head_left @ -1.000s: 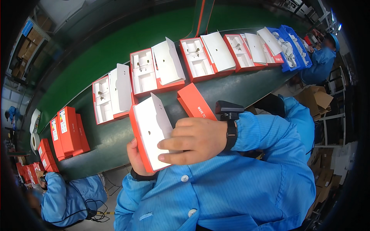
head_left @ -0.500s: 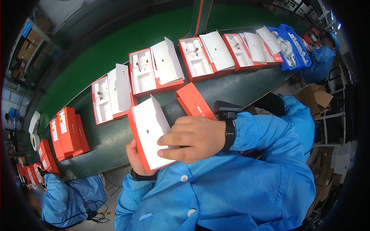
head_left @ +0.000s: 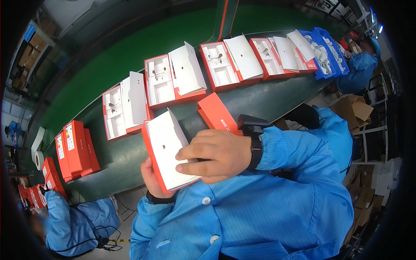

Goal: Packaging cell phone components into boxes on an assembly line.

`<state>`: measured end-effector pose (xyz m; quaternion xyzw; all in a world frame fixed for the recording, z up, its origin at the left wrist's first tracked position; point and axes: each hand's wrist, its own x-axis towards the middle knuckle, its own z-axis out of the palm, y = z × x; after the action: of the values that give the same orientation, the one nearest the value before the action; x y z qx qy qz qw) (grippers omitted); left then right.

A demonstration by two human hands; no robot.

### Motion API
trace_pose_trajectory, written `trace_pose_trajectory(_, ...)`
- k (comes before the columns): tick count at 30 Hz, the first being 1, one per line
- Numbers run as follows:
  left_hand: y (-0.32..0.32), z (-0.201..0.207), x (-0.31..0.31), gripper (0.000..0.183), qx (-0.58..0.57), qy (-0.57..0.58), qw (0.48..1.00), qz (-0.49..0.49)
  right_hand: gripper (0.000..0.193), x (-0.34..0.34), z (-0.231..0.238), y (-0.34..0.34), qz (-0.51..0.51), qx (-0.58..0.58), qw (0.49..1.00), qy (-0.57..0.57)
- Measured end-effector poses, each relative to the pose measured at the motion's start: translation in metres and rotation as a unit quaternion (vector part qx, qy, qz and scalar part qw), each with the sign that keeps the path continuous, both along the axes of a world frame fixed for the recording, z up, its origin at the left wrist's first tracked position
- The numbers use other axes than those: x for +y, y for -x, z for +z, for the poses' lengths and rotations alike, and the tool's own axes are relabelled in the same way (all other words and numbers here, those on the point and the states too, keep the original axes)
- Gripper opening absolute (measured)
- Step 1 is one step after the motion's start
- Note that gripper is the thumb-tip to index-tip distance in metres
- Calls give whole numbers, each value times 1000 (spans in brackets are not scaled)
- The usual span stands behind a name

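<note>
A red carton (head_left: 155, 163) with a white card insert (head_left: 164, 135) on its top is held close to my chest, tilted up. My left hand (head_left: 151, 178) grips its left side near the lower corner, thumb along the red edge. Over the insert's right part lies my right hand (head_left: 219, 155), its fingers stretched out and apart against the white card. The insert's far end stands up from the box. Just beyond my right hand, a red box lid (head_left: 219, 115) rests on the dark green table. What lies under the insert is hidden.
Open red boxes (head_left: 160, 82) with white trays and card inserts line the table's far side. Closed red boxes (head_left: 77, 147) stand at the left. Blue bins (head_left: 323, 56) with white items sit far right. A person in blue (head_left: 82, 221) is at lower left, another (head_left: 362, 65) far right.
The carton and both hands have shifted very slightly left. My right fingers still lie on the insert, and the person at lower left has raised an arm a little.
</note>
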<state>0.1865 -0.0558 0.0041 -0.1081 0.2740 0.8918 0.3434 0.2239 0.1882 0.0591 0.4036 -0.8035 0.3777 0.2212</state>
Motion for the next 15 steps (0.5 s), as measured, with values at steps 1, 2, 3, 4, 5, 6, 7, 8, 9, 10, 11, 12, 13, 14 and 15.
trace_pose_trajectory(1,0,0,0,59,-3,4,1000,4,56,0,0,1,0,-1,1000,4)
trace_pose_trajectory(2,0,0,0,59,-5,8,1000,7,56,0,0,1,0,-2,1000,7)
trace_pose_trajectory(3,1,-1,-1,59,-5,8,1000,8,56,0,-1,1,1,-2,1000,7)
trace_pose_trajectory(4,1,-1,-1,59,-4,5,1000,7,57,0,-1,2,2,-4,1000,7)
trace_pose_trajectory(5,1,-1,-1,58,-3,2,1000,7,58,-1,-1,2,3,-5,1000,7)
trace_pose_trajectory(6,1,-2,-2,58,-3,2,1000,7,58,-1,-1,2,3,-5,1000,7)
trace_pose_trajectory(7,1,-3,-2,59,1,-6,1000,5,59,-1,-2,2,3,-5,1000,10)
trace_pose_trajectory(8,0,-3,-2,59,5,-13,1000,3,60,-1,-2,2,4,-5,1000,13)
trace_pose_trajectory(9,0,-3,-2,59,5,-13,1000,4,60,-1,-2,2,4,-4,1000,13)
trace_pose_trajectory(10,-1,-1,-2,60,4,-9,1000,6,60,0,-2,3,8,-7,1000,19)
trace_pose_trajectory(11,-1,0,-2,61,3,-5,1000,8,61,0,-2,3,12,-11,1000,25)
trace_pose_trajectory(12,-1,0,-2,61,4,-5,1000,8,61,0,-2,3,12,-10,1000,25)
trace_pose_trajectory(13,-1,0,-2,61,4,-5,1000,7,61,0,-1,3,13,-11,999,38)
trace_pose_trajectory(14,-1,1,-2,62,4,-4,1000,7,62,0,-1,4,13,-13,999,50)
trace_pose_trajectory(15,-2,1,-2,62,3,-5,1000,7,62,0,0,3,13,-14,999,50)
